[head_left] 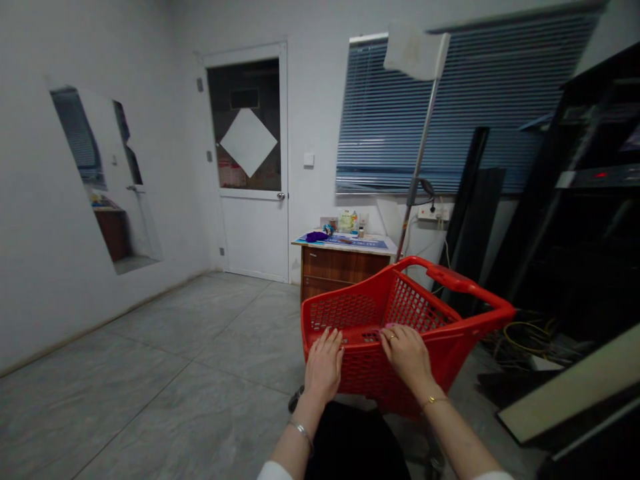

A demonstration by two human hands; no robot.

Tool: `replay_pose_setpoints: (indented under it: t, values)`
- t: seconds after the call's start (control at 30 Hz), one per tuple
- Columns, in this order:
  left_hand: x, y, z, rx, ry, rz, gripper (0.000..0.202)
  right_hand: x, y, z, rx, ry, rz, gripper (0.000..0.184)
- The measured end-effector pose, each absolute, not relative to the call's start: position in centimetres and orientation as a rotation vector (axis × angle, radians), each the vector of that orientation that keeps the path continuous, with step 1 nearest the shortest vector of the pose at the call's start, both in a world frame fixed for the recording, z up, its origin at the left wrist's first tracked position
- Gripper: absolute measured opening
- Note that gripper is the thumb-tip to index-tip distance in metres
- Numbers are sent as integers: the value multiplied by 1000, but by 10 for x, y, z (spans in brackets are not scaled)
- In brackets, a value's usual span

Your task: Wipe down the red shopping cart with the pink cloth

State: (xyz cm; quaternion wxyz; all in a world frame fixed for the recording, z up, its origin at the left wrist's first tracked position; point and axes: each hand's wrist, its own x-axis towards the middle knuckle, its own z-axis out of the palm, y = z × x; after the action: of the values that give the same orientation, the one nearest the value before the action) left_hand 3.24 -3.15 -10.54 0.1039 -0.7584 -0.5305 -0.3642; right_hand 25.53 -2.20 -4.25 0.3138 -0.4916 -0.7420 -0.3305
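Observation:
A red plastic shopping cart (350, 360) stands right in front of me, its side toward my body and its handle at the right. My left hand (325, 363) grips the near top rim, fingers laid over the edge into the basket. Further right on the same rim, my right hand (406, 353) is closed with its fingers bent over the edge. The fingertips of the right hand are partly hidden behind the rim. Through the perforated walls and open top, the basket's red floor shows between my hands. A dark wheel (295, 399) peeks out below at the left.
Behind the cart is a wooden cabinet (345, 263) with a purple cloth (317, 237) and small bottles on top. A pole with a white flag (413, 53) rises beside it. Dark panels and cables (533, 337) crowd the right. A closed white door (255, 233) and grey floor (175, 373) lie left.

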Motion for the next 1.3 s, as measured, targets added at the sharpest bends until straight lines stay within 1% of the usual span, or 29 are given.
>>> replay_pose_setpoints:
  t: [0.17,0.27,0.4,0.53,0.63,0.77,0.9,1.13,1.2,1.3]
  values:
    - [34,-32,-104,-2248,-1571,-1070,41,369,-2,-7,-1512,-1814,-1095,29]
    - [35,-33,-102,-2237,-1572,-1058,41,403,9,2,-1601,-1724,-1152,33]
    - [37,-34,-100,-2204,-1564,-1054,40,373,5,-8,-1567,-1770,-1130,32]
    - [38,-35,-98,-2182,-1541,-1061,41,287,-12,-32,-1468,-1928,-971,27]
    - [38,-36,-96,-2183,-1546,-1049,41,225,-23,-48,-1392,-1935,-844,24]
    - [34,-36,-95,-2202,-1551,-1016,40,191,-27,-59,-1311,-1948,-744,21]
    - [29,-34,-96,-2236,-1520,-996,41,230,-20,-52,-1270,-1974,-787,22]
    - [29,-32,-98,-2241,-1497,-1036,40,362,1,-12,-1470,-1819,-1042,29]
    - [30,-31,-98,-2246,-1504,-1040,40,374,4,-6,-1519,-1767,-1077,31]
    - [31,-30,-98,-2245,-1512,-1041,40,356,2,-10,-1545,-1795,-1096,30]
